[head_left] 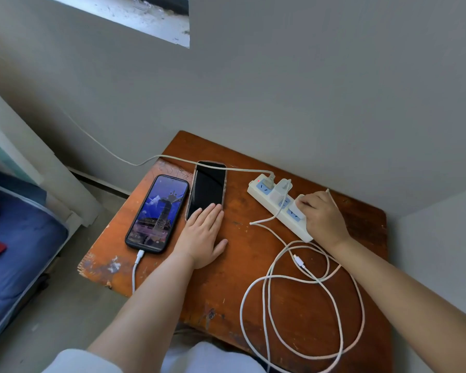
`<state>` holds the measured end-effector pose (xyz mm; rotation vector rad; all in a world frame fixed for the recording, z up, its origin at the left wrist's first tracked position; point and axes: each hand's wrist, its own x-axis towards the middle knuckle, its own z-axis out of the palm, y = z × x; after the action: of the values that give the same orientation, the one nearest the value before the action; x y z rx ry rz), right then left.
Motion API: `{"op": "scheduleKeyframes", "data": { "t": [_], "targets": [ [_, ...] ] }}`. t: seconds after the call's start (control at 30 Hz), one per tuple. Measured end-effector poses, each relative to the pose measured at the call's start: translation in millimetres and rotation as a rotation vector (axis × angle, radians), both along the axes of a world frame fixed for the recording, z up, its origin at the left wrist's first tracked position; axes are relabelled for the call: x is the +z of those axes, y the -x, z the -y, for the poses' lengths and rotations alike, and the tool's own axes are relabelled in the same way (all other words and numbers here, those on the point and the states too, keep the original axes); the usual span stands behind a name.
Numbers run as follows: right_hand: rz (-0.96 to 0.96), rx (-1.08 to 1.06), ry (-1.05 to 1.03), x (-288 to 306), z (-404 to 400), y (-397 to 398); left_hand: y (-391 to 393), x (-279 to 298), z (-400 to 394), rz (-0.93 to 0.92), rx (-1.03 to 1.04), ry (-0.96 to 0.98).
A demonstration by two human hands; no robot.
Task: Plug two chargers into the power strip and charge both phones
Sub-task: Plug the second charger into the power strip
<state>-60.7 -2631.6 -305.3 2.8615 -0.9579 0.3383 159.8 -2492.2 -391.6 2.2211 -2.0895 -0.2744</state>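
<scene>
1. Chargers: one white charger [279, 190] is plugged into the white power strip [277, 208], which lies diagonally on the right half of the worn wooden table [226, 278]; a second white charger [299, 208] sits on the next socket nearer the camera.
2. Right hand [324, 218] has its fingers curled around that second charger at the strip, gripping it.
3. Left hand [203, 236] lies flat with straight fingers, fingertips resting on the near end of the dark-screened phone [207, 188], palm on the table.
4. Lit phone [158, 212] lies just left of the dark one, screen showing a blue picture, with a white cable [135, 270] plugged into its near end and dropping over the table's near edge.
5. A loose white cable [301, 300] coils on the near right of the table, its free connector [299, 261] lying unplugged inside the loops.
6. The strip's own cord [119, 154] runs from its far end across the top of the dark phone and off to the left along the wall; a red light shows on the strip's far end.
7. A blue mattress [16, 251] lies at the far left, beyond the table.
</scene>
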Motion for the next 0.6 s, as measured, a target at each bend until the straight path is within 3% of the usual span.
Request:
{"op": "scheduleKeyframes", "data": {
  "t": [0.3, 0.6],
  "targets": [
    [-0.141, -0.134, -0.144, 8.5, 1.2, -7.2, -1.9, -3.6, -1.2, -0.021, -0.002, 0.012],
    [-0.046, -0.159, -0.121, -0.3, -8.0, -7.2, -2.8, -3.9, -0.7, -0.063, 0.0, -0.025]
  ]
}}
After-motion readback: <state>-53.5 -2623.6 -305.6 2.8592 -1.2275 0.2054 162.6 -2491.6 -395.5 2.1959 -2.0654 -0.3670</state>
